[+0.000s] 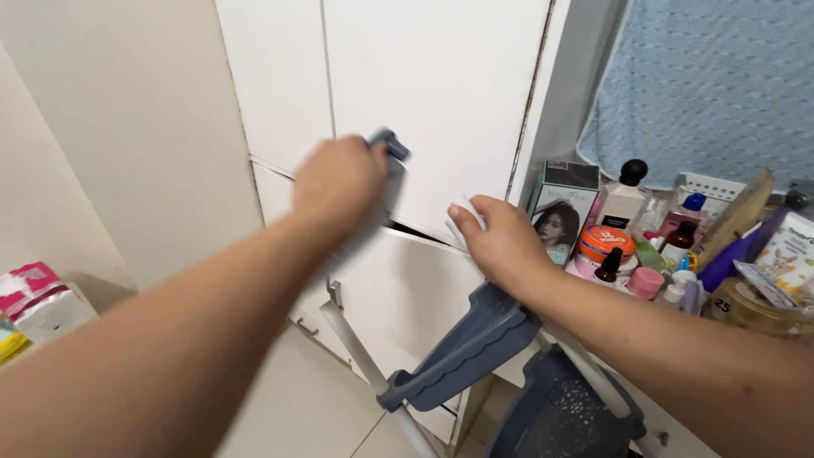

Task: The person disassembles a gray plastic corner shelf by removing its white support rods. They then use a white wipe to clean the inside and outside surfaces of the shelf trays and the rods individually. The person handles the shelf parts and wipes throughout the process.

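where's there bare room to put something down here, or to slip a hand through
Crowded: the shelf right of the right hand is packed with bottles, jars and boxes. Bare floor shows below the left forearm, bordered by the cabinet doors and the mop handle. Hand room lies between the left hand and the right.

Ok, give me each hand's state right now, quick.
Left hand: closed around a blurred grey-blue object against the white cabinet door.
Right hand: fingers curled on the cabinet door's edge, holding nothing separate that shows.
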